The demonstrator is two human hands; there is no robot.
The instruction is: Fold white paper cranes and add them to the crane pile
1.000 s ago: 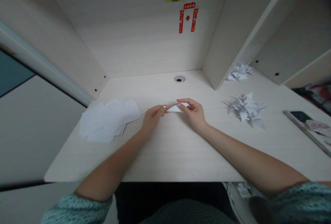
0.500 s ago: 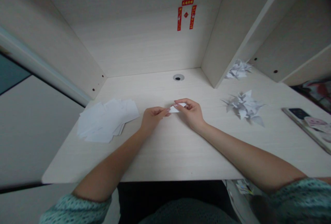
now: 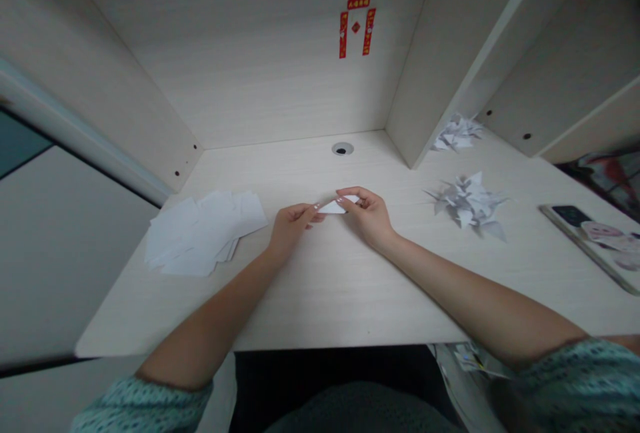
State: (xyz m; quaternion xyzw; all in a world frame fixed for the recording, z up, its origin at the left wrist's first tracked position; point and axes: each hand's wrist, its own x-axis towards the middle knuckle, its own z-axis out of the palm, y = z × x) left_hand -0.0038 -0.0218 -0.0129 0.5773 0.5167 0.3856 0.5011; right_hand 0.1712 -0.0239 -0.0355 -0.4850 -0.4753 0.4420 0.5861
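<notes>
A small folded piece of white paper is stretched between my two hands above the desk. My left hand pinches its left tip between thumb and fingers. Closed on its right part is my right hand, the thumb lying on the near face and the fingers behind. To the left lies a loose stack of white paper sheets. Right of my right hand sits a heap of pointed folded paper pieces. The underside of the held paper is hidden.
A second heap of folded paper lies farther back, beside the upright divider panel. A phone rests at the right of the desk. A round cable hole is near the back wall.
My left hand has shifted slightly left along the folded paper, so more of its white surface shows between the hands. The whole view has moved a little.
</notes>
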